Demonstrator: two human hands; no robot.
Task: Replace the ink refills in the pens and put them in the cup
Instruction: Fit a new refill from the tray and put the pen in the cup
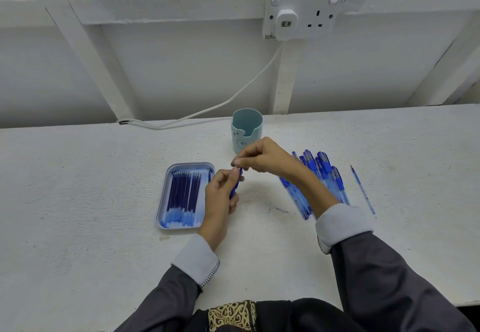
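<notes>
My left hand (220, 196) grips the barrel of a blue pen (235, 185), held upright above the table. My right hand (262, 156) pinches the pen's top end with its fingertips. A light blue tray (162, 201) to the left holds several dark blue ink refills (183, 196). A pile of several blue pens (323, 173) lies to the right, partly hidden by my right forearm. One loose refill (362, 190) lies right of the pile. The pale blue cup (246, 129) stands behind my hands; nothing shows inside it.
A white cable (207, 111) runs from the wall socket (302, 13) down along the table's back edge. A small blue ink mark (281, 211) stains the white table near the pens.
</notes>
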